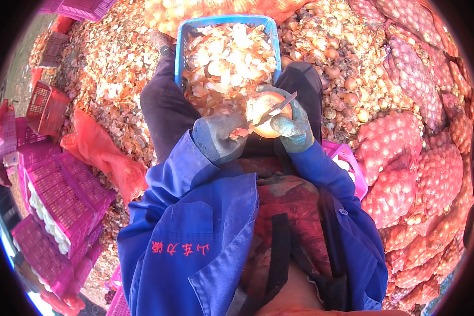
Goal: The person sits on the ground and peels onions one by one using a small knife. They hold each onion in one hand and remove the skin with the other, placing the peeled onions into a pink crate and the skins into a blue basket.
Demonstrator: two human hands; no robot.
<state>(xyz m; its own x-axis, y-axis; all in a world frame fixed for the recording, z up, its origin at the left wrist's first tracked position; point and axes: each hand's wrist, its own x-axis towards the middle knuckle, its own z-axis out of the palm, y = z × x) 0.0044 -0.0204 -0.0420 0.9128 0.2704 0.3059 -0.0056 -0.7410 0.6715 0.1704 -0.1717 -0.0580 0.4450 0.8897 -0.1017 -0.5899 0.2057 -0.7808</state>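
Note:
My left hand [222, 136], in a dirty grey-blue work glove, grips the red handle of a small knife [278, 107]. The blade slants up and to the right across the face of a large onion [258, 106]. Around that onion curl the gloved fingers of my right hand [299, 125], holding it above my lap. Part of the onion looks pale and bare, while brown-orange skin shows along its edges. Just beyond both hands, between my legs, stands a blue plastic basket [176, 59] heaped with onion skins [225, 59].
Loose skins [114, 75] cover the ground on the left, with unpeeled onions [341, 87] on the right. Full red mesh sacks [391, 142] line the right side. Magenta crates [63, 189] holding white onions stack at left. Another magenta crate [357, 170] sits by my right elbow.

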